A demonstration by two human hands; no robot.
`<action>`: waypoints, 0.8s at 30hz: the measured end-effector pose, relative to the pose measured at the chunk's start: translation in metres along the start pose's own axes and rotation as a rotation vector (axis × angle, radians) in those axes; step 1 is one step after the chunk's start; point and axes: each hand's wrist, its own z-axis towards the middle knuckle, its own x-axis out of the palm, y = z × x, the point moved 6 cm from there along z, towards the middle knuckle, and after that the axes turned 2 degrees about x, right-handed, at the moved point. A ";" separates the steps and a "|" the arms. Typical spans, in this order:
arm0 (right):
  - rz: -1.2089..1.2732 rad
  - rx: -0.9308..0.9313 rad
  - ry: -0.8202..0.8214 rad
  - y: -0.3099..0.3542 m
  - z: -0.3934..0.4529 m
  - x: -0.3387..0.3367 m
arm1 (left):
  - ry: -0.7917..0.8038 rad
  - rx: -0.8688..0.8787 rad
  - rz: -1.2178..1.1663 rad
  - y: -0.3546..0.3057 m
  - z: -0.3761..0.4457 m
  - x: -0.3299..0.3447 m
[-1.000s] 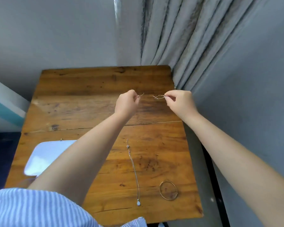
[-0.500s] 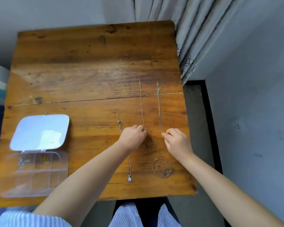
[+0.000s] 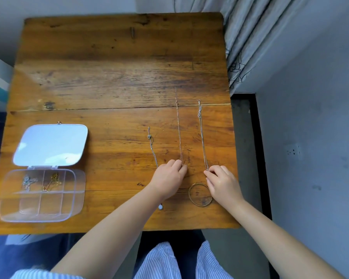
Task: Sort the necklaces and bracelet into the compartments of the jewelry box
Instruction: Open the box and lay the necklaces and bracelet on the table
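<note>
- Fingers: the left hand [image 3: 168, 181] has its fingertips [image 3: 182, 168] pinched shut on the near end of the rose chain [image 3: 178, 125]; the right hand [image 3: 222, 183] has its fingertips [image 3: 208, 172] closed on the near end of the silver chain [image 3: 203, 137].
- Table [image 3: 109, 77]: wooden, with a seam running across its middle. It carries everything listed below.
- Curtain [image 3: 242, 37]: grey, hanging at the far right corner of the table and touching its edge.
- Box [image 3: 41, 195]: one clear jewelry box at the near left of the table, well apart from both hands. Its lid [image 3: 50, 144] lies open and flat on the far side.
- Compartments: the far row holds one silver piece [image 3: 27, 182] on the left and one gold piece [image 3: 52, 181] beside it. The near row shows nothing inside.
- Necklaces on the table: three, laid roughly parallel, running away from the person.
- Rose chain: straight, the longest reach; its far end crosses the seam.
- Silver chain: doubled, just right of the rose chain, apart from it.
- Pendant chain [image 3: 153, 150]: left of the rose chain. The left wrist covers its middle; its pale pendant [image 3: 160, 207] shows below the forearm.
- Bracelet [image 3: 199, 195]: one gold ring lying flat, just near of the right fingers. The right hand overlaps its right edge.
</note>
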 end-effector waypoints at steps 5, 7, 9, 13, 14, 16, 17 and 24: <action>-0.027 0.022 0.003 0.004 0.001 -0.005 | 0.025 -0.065 -0.074 -0.001 -0.006 0.007; -0.044 0.037 0.000 0.011 0.003 -0.010 | 0.020 -0.088 -0.089 0.001 -0.014 0.001; -0.049 0.032 -0.006 0.026 0.009 -0.016 | -0.006 -0.133 -0.104 0.012 -0.029 -0.005; 0.004 -0.034 -0.042 0.074 0.035 -0.020 | -0.238 -0.228 -0.206 0.052 -0.076 -0.037; 0.022 -0.058 -0.057 0.091 0.043 -0.019 | -0.276 -0.240 -0.225 0.065 -0.092 -0.045; 0.057 -0.106 -0.079 0.129 0.056 -0.014 | -0.329 -0.294 -0.241 0.097 -0.126 -0.052; 0.077 -0.133 -0.089 0.150 0.062 -0.011 | -0.351 -0.324 -0.243 0.114 -0.144 -0.053; 0.191 -0.230 -0.116 0.293 0.080 0.031 | -0.483 -0.524 -0.202 0.233 -0.261 -0.035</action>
